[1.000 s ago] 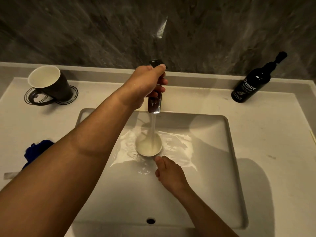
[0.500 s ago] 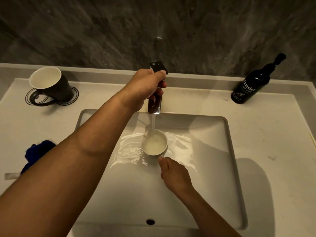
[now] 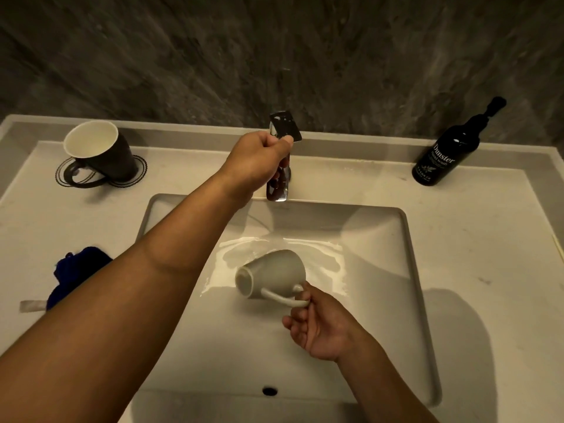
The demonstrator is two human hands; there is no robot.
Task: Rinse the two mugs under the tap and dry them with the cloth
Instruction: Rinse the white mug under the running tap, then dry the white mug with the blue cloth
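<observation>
1. White glazed mug (image 3: 276,274) was held over the sink (image 3: 396,257), tipped on its side with its mouth toward 9 o'clock; half a second earlier it stood upright under the stream, filling.
2. Right hand (image 3: 323,326) had its fingers curled round the mug's handle, which lay on the lower side. The grip matched the earlier pictures; only the wrist had rolled.
3. Left hand (image 3: 259,160) pinched the lever of the tap (image 3: 279,178) at 12 o'clock of the basin, thumb and fingers closed on it. No stream was visible from the spout, whereas water ran in both earlier pictures.
4. A wet sheen lay on the basin floor at about 12 o'clock of the mug. Whether water was leaving the mug's mouth could not be told.
5. Judgement: rinse of the first mug was at or near its end, with water shut off and contents tipped out. Drying had not begun.
6. Dark mug (image 3: 97,152) with a pale interior stood on a ringed coaster on the worktop (image 3: 473,239) at 10 o'clock, well apart from the tap, apparently not yet rinsed.
7. Blue cloth (image 3: 76,273) lay on the worktop at 9 o'clock, partly hidden behind the left forearm, untouched.
8. A black hand-wash bottle (image 3: 445,155) stood at 2 o'clock.
</observation>
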